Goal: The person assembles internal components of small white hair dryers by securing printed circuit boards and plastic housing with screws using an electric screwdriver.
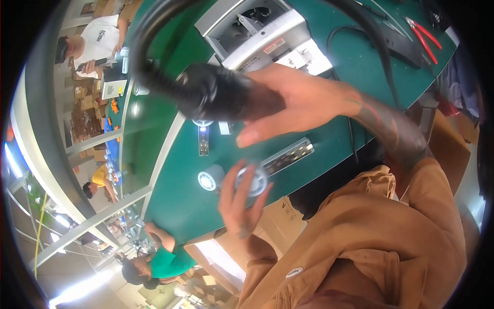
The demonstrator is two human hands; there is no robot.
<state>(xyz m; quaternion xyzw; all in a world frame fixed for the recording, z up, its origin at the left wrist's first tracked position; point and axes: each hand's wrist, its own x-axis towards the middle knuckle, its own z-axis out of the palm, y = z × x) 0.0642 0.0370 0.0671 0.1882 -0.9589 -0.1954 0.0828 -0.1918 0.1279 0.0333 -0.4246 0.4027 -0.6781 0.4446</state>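
Note:
My right hand (303, 98) is closed round a black corded tool (216, 95) that rises close to the camera; its tip and most of my fingers are hidden. Below it, my left hand (242, 203) grips a round pale-grey part (252, 180) with a spoked face, blurred by motion. A similar round part (208, 179) sits on the green table (185, 206) just left of that hand. Beyond my left hand lies a long metal strip (289, 155) with a row of small parts in it. A shorter dark strip (204, 140) lies farther off.
A silver metal machine (257, 36) stands behind my right hand. Red-handled pliers (424, 38) and a black box (396, 46) lie at the far right. Black cables hang across the view. Cardboard boxes (278, 221) stand by the table's near edge. Other people work beyond the table.

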